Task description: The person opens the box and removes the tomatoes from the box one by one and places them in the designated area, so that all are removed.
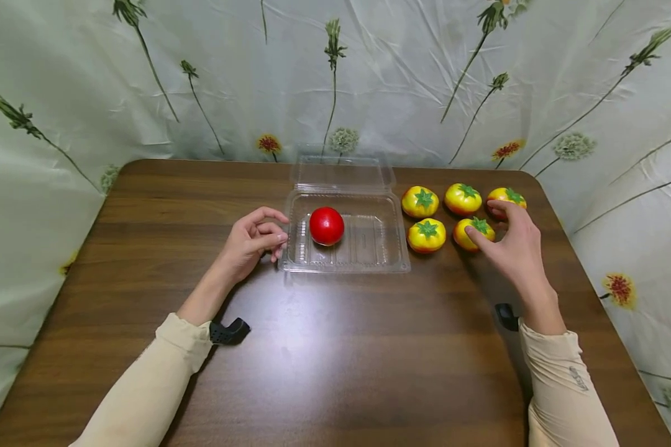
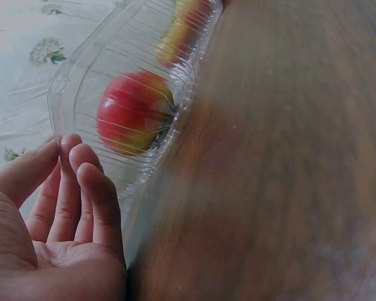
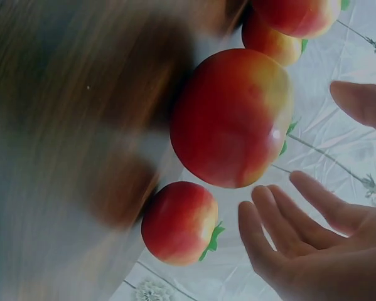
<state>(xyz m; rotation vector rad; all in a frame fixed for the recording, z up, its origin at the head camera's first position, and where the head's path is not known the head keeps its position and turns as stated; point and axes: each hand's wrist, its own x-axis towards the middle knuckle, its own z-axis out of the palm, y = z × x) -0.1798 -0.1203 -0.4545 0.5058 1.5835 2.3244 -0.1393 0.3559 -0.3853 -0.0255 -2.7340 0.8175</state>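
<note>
My left hand (image 1: 254,239) pinches the left rim of a clear plastic clamshell container (image 1: 346,264) between thumb and index finger. The other fingers curl loosely below the rim. Inside, on the left, sits one red toy tomato (image 1: 327,226), turned upside down; the left wrist view shows its yellow, leafy side underneath. My right hand (image 1: 513,239) hovers over the right end of the tomato group, thumb and fingers spread around the near-right tomato (image 1: 470,234). In the right wrist view a gap shows between the fingers and that tomato (image 3: 235,119).
Several yellow-and-red tomatoes with green star-shaped leaves stand in two rows right of the container, among them a back-left one (image 1: 420,202) and a back-right one (image 1: 509,197). The container's lid (image 1: 343,171) leans open toward the floral curtain (image 1: 229,81) behind the wooden table (image 1: 313,372).
</note>
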